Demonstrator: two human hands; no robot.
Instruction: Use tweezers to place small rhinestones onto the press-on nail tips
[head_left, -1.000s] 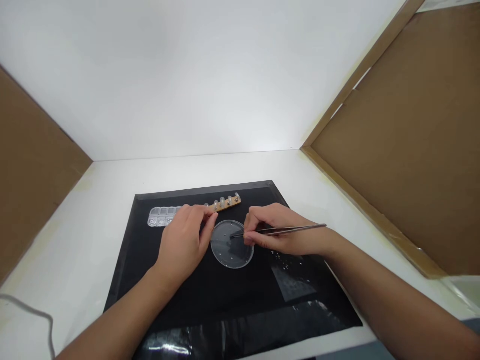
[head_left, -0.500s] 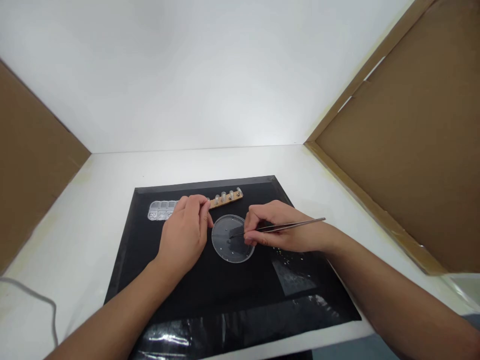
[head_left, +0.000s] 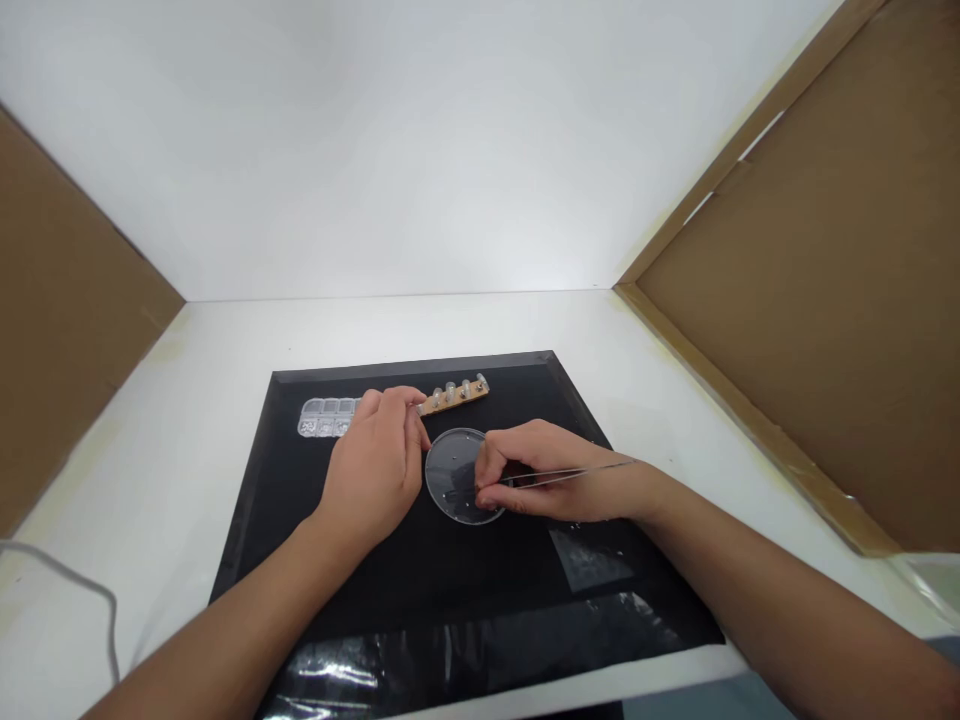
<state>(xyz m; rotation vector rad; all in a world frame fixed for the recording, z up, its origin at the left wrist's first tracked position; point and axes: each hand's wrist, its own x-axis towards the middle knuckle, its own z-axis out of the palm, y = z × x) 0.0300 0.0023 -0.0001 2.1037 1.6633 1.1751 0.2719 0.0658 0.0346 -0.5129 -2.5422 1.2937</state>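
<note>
My left hand [head_left: 375,445] is closed over the near end of a narrow wooden strip [head_left: 454,399]. Several small clear rounded pieces stand in a row along that strip; its left end is hidden under my fingers. Tweezers [head_left: 566,473] are pinched in my right hand [head_left: 536,470], their back end pointing right toward my wrist. That hand covers the right side of a round clear shallow dish [head_left: 444,485], which has a few tiny specks in it. The tweezer tips reach over the dish, but I cannot make out whether they grip anything.
A clear compartment box [head_left: 321,418] with shiny bits sits left of my left hand. Everything lies on a black mat [head_left: 375,600]. A small translucent sheet [head_left: 589,560] and scattered specks are at the right. Cardboard panels [head_left: 810,290] flank the white table; a grey cable [head_left: 90,590] runs at left.
My right hand has shifted slightly left and down over the dish with the tweezers, covering more of it. My left hand stays at the strip.
</note>
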